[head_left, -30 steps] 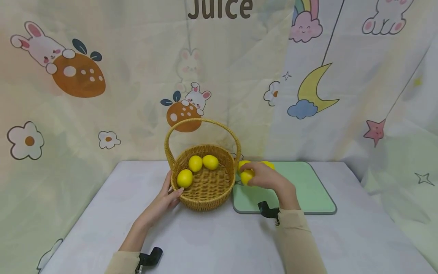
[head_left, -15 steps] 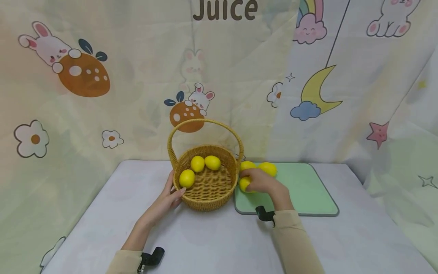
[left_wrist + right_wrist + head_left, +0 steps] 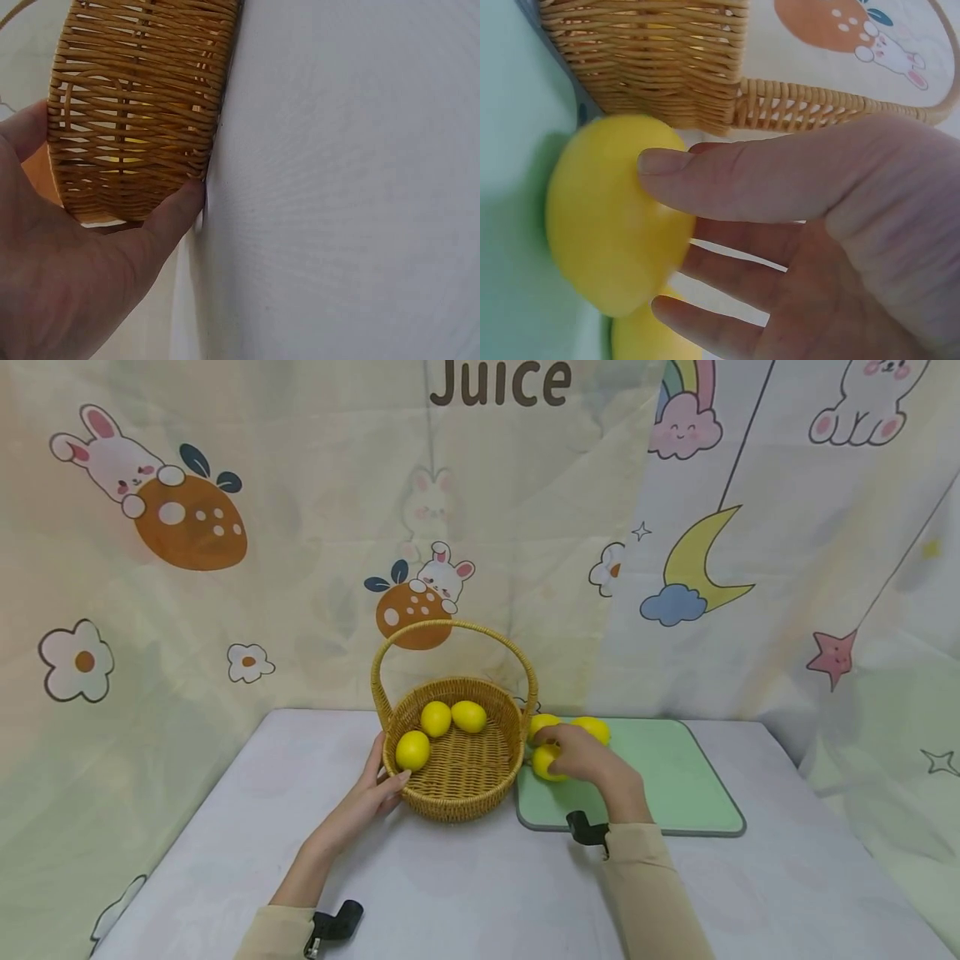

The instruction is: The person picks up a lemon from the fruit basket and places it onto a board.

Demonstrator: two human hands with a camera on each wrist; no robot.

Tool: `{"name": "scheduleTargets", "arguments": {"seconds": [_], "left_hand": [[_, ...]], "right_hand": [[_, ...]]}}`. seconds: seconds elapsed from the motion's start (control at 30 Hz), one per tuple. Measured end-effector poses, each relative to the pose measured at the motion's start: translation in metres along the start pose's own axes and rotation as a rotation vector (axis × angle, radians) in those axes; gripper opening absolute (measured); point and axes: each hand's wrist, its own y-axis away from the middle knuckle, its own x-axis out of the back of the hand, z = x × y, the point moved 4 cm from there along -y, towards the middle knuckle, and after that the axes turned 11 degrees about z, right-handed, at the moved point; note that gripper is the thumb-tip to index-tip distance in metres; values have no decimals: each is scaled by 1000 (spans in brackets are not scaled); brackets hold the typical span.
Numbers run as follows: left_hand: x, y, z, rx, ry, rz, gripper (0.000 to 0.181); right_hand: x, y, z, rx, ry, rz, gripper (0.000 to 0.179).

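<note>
A wicker basket (image 3: 452,811) with a tall arched handle holds three yellow lemons, one of them a lemon (image 3: 413,751) by its left wall. My left hand (image 3: 369,797) grips the basket's left side, thumb at the rim; in the left wrist view a fingertip reaches the base of the woven wall (image 3: 142,97). To the right, my right hand (image 3: 588,758) pinches a lemon (image 3: 615,217) between thumb and fingers, low over the green cutting board (image 3: 660,793). Just behind it lie a second lemon (image 3: 543,724) and a third lemon (image 3: 592,729).
The board lies close against the basket's right side on a white-covered table (image 3: 465,893). A printed cloth backdrop (image 3: 315,527) with cartoon rabbits and a moon hangs behind the table. Small black wrist cameras sit at both sleeves.
My right hand has come slightly down toward the board, its fingers at the front lemon, uncovering more of the lemon at the back right. The left hand stays on the basket; the head view has shifted slightly.
</note>
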Motion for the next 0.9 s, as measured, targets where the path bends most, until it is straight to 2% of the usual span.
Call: {"name": "scheduleTargets", "arguments": {"seconds": [0.5, 0.7, 0.9], "left_hand": [[0, 2, 1, 19, 3, 9, 86], [0, 2, 0, 20, 8, 7, 86], [0, 1, 0, 19, -6, 8, 85]], "right_hand": [[21, 8, -19, 22, 19, 11, 51], [32, 16, -37, 54, 0, 35, 49], [39, 26, -65, 77, 34, 52, 48]]}}
